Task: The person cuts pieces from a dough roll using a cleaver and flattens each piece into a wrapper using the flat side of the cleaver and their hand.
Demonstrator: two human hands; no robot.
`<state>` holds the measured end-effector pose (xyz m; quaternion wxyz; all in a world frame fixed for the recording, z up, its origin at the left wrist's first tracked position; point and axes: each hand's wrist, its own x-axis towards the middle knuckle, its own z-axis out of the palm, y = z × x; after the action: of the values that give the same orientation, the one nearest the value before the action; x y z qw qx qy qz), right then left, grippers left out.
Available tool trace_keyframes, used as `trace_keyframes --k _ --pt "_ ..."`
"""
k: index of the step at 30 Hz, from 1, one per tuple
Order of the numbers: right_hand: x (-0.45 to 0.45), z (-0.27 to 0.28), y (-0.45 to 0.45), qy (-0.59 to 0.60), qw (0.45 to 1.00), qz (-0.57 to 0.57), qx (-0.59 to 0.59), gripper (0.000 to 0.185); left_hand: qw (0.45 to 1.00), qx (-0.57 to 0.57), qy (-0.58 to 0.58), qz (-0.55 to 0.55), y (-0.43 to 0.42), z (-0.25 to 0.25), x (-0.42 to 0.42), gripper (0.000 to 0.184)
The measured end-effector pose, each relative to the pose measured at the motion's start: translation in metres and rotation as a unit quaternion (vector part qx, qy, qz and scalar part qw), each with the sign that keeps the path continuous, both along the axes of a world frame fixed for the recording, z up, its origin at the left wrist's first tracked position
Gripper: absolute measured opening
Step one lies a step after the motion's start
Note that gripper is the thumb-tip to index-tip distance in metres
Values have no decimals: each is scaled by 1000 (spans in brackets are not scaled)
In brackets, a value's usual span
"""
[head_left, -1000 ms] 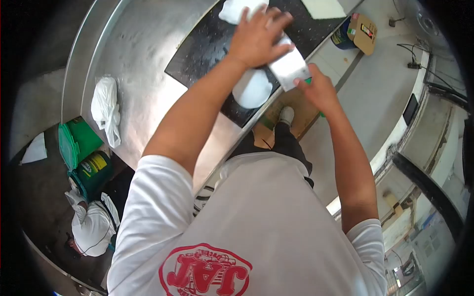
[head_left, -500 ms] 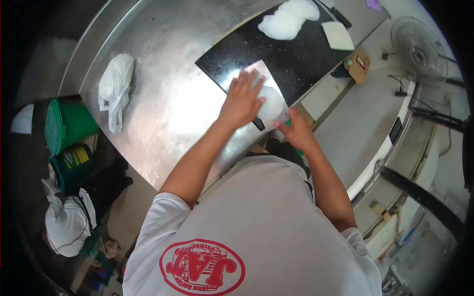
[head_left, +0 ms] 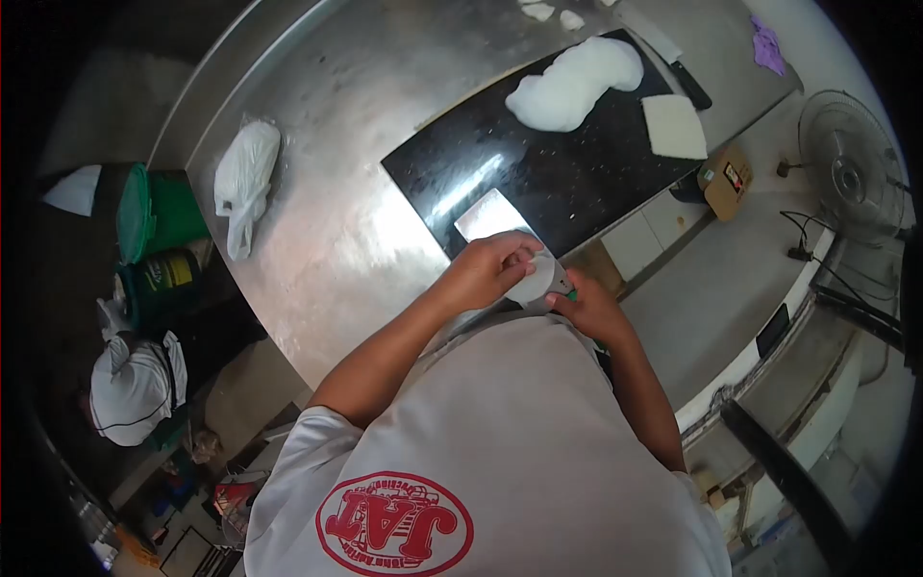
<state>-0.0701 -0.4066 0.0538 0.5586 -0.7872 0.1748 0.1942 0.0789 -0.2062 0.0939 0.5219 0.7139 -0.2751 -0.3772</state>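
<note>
My right hand (head_left: 591, 306) is closed round the green handle of a wide, flat-bladed cleaver (head_left: 487, 217). Its shiny blade points away from my body, over the near edge of the black board (head_left: 481, 144). A thin, round white sheet that looks like dough (head_left: 535, 282) lies against the blade near the handle. The curled fingers of my left hand (head_left: 495, 269) pinch this sheet at its far side. Farther back on the board rests a soft white heap of what looks like dough (head_left: 577, 85).
A folded white cloth (head_left: 675, 127) lies on the board's right end, beside a dark-handled knife (head_left: 687, 82). On the steel table (head_left: 317, 192) is a tied white plastic bag (head_left: 247, 183). Green bins (head_left: 168, 216) and a bending person (head_left: 139, 385) are at left; a fan (head_left: 848, 173) stands right.
My left hand has gone from lying flat on the sheet to pinching it, nearer my body. The cleaver has come closer to me, baring more of its blade. The view has shifted slightly.
</note>
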Motion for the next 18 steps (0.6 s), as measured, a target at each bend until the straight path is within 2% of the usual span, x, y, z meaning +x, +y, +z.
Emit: trace_keyframes --k 1,3,4,6,7,9,12,16,18 --pt "-2 -6 -11 -9 1000 0 2 46 1000 2 -9 0 -9 6 1 23" --pt "4 -16 -43 -82 993 35 -72 45 994 -94 57 15 -34 16 14 25" --pt "12 -1 -57 -94 992 42 -78 45 989 -116 91 16 -46 19 22 33" --pt "21 27 -75 5 998 36 -53 46 980 -165 99 49 -71 33 32 35" --pt "23 29 -86 -7 997 45 -58 46 968 -212 111 74 -83 42 41 38" --pt "25 28 -105 15 992 70 -101 47 966 -222 84 102 -101 57 53 42" --pt "33 35 -127 37 990 91 -100 47 944 -290 63 148 -119 63 80 43" --pt "37 17 -147 -17 988 108 -112 43 923 -293 85 235 -127 34 116 45" --pt "41 10 -153 -44 984 120 -123 42 913 -203 131 329 -122 -3 136 45"
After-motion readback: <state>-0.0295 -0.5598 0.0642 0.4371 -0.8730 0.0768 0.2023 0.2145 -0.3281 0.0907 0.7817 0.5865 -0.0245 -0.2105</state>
